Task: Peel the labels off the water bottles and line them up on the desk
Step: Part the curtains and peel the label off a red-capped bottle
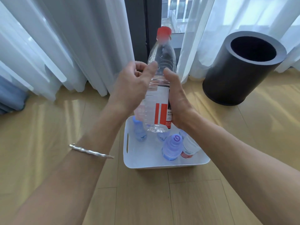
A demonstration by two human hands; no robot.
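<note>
Head view: the right hand (177, 104) grips a clear bottle (162, 60) round its lower half. The fingers wrap behind it and the thumb lies up along its right side. The grip sits on the white and red label (159, 111), which is on the bottle all round as far as can be seen. The bottle stands almost upright in the air, leaning a little to the right. Its red cap (164, 32) is well above the grip and its base just below it.

The left hand (129, 85) is just left of the grip and slightly higher, at the bottle's bare ribbed part. Its fingers are loosely curled and one lies across the bottle's edge. Whether it pinches anything or only touches cannot be told. A silver bangle (90, 151) circles that wrist.

Directly below the grip a white tray (138, 161) sits on the wooden floor (48, 127). Four smaller bottles stand in it, among them one with a purple cap (172, 148) and one with a red label (189, 149). Right of the grip and farther off stands a dark round bin (240, 75). White curtains (65, 46) hang behind.
</note>
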